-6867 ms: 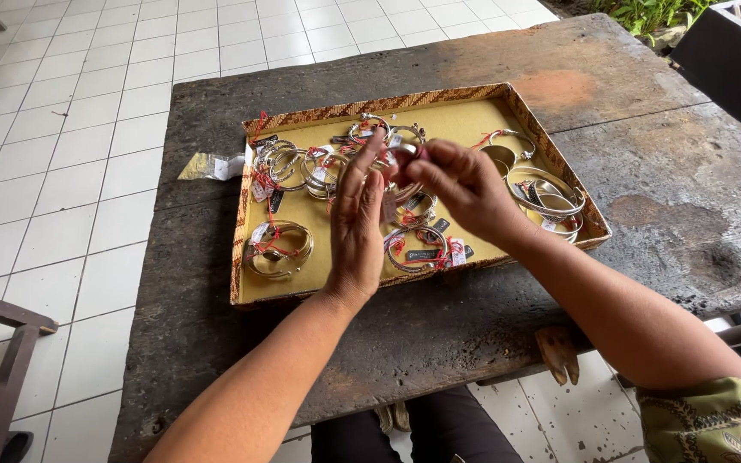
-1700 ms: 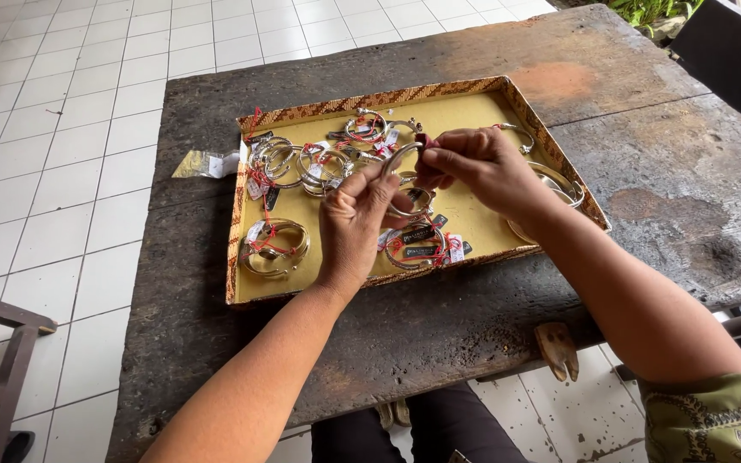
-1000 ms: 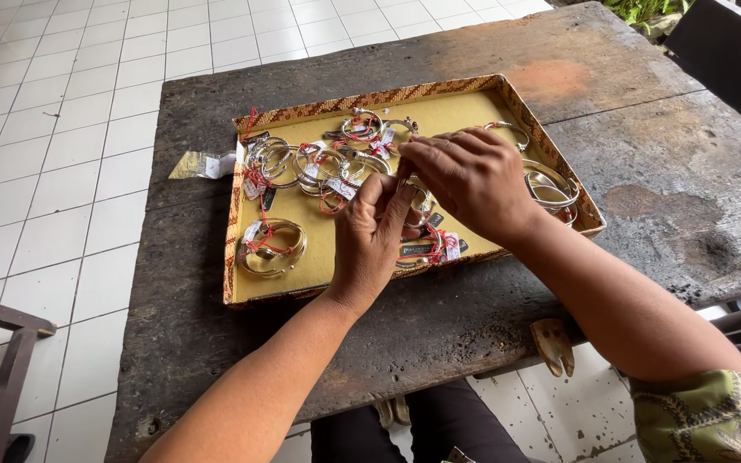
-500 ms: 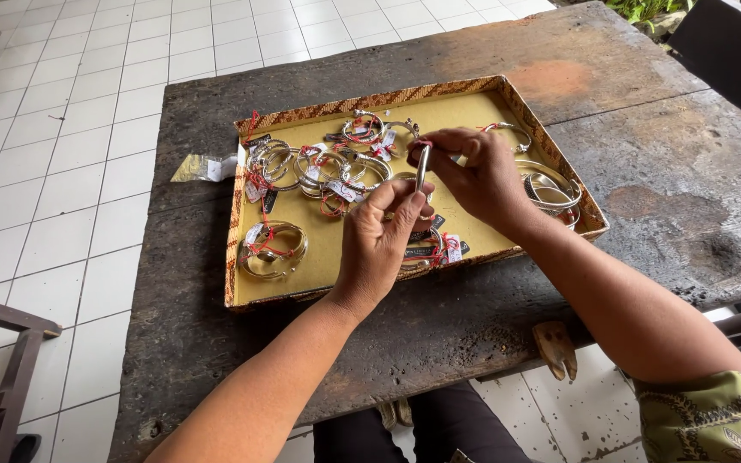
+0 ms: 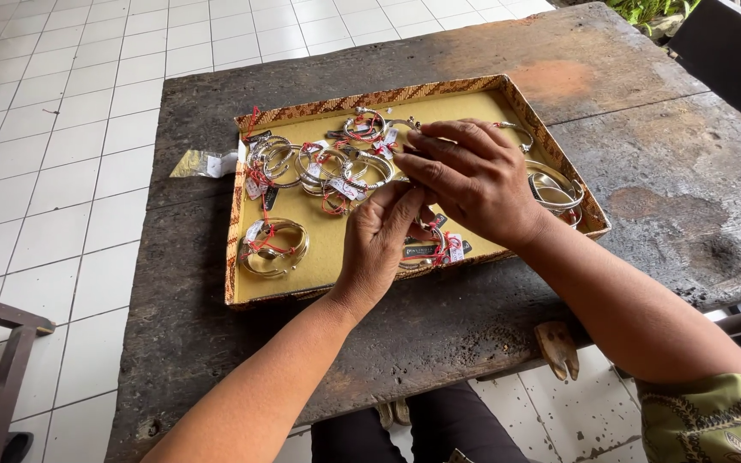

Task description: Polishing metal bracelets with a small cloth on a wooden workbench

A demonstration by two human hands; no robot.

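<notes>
Nearest the camera, the left hand (image 5: 379, 244) reaches into the shallow tray (image 5: 319, 253), fingers curled over a tagged bracelet (image 5: 426, 249) lying on the yellow lining near the front rim. Whether its grip is clamped on that bracelet or only resting there cannot be told, since the palm faces down and covers the contact. Just beyond, the right hand (image 5: 478, 176) hovers over the middle of the tray, its fingertips drawn together as if pinching something small; the item itself is hidden under the fingers. Handling these pieces well seems to call for lifting one at a time by the band, keeping the red strings and paper tags from tangling with neighbours. Left of the hands lies a pair of bangles (image 5: 274, 247), and farther back a crowded cluster of bracelets (image 5: 328, 159). Another stack (image 5: 555, 189) sits at the right edge, partly hidden by the wrist. The tray rests on a dark, worn counter (image 5: 645, 197). A foil packet (image 5: 203, 163) lies beside the tray's far-left corner.
</notes>
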